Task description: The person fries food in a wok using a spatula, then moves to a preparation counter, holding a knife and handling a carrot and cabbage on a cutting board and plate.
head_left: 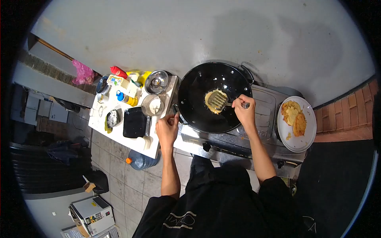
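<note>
Gripping a slotted spatula (217, 100) with the right hand (244, 111), laying it over a patty (207, 99) at the middle of the wok (194, 91). Curling the left hand (167, 127) by the wok's left handle (175, 107); cannot tell whether gripping it. Working over the stove's (262, 105) left half, with a plate (291, 146) of fried pieces (299, 125) near its right edge.
</note>
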Demonstrator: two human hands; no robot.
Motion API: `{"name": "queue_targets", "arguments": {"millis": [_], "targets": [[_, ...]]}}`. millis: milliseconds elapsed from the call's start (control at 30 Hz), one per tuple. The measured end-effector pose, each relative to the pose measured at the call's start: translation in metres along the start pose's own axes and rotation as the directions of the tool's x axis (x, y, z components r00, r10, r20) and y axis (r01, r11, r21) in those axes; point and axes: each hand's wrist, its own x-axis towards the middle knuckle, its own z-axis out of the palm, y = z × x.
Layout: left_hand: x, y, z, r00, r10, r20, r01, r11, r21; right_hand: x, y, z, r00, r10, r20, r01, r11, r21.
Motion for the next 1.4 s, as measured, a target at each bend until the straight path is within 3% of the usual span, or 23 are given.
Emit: {"name": "queue_targets", "arguments": {"millis": [200, 367, 633, 1100, 1167, 1267, 1400], "targets": [[-0.001, -0.004, 0.001, 1.000, -0.004, -0.001, 0.004, 1.000, 0.001, 0.000, 0.002, -0.009, 0.987, -0.115, -0.110, 0.126, 0.987, 0.098], [-0.002, -0.004, 0.002, 1.000, -0.018, -0.006, 0.017, 0.999, -0.037, -0.005, -0.006, -0.022, 0.990, -0.130, -0.061, 0.137, 0.982, 0.132], [-0.005, -0.005, 0.003, 0.998, 0.006, -0.060, -0.008, 0.999, -0.043, -0.011, -0.010, -0.020, 0.992, -0.122, 0.030, 0.122, 0.992, -0.006], [-0.003, -0.007, 0.006, 0.999, -0.016, -0.038, 0.013, 0.997, -0.077, -0.006, -0.013, -0.027, 0.976, -0.219, -0.007, 0.219, 0.968, 0.125], [-0.002, -0.009, 0.007, 0.999, -0.007, -0.044, 0.003, 0.996, -0.086, -0.005, -0.012, -0.030, 0.966, -0.248, 0.072, 0.245, 0.969, 0.039], [-0.003, -0.009, 0.006, 0.999, -0.014, -0.031, 0.011, 0.996, -0.087, -0.008, -0.008, -0.029, 0.949, -0.301, 0.093, 0.295, 0.952, 0.080], [-0.004, -0.007, 0.006, 0.999, -0.020, -0.035, 0.017, 0.996, -0.092, -0.012, 0.005, -0.030, 0.957, -0.256, 0.135, 0.247, 0.966, 0.082]]}}
